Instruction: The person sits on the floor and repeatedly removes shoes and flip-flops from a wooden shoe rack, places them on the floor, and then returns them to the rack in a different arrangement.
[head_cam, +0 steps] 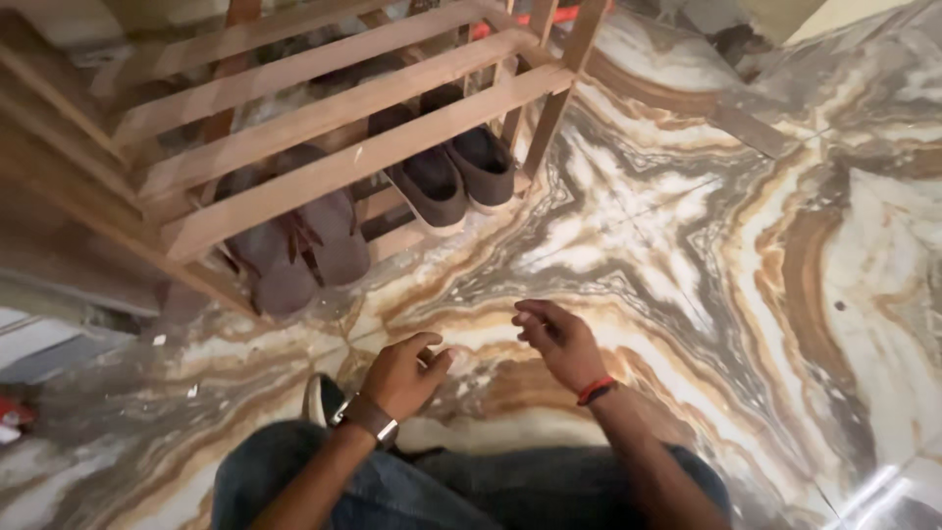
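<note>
2 empty hands, left hand [400, 375], right hand [559, 341], near brown slippers [299, 250]

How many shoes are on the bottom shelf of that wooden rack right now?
4 visible: two dark slip-on shoes with pale soles at the right end, two brown sandals left of them. The upper slats of the wooden rack may hide more.

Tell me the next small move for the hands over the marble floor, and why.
Probably the left hand drops back toward the dark shoe with a white sole by the knee. Both it and the right hand hover empty over the veined marble floor, and that shoe lies apart from the pairs on the slatted wooden shoe rack.
</note>
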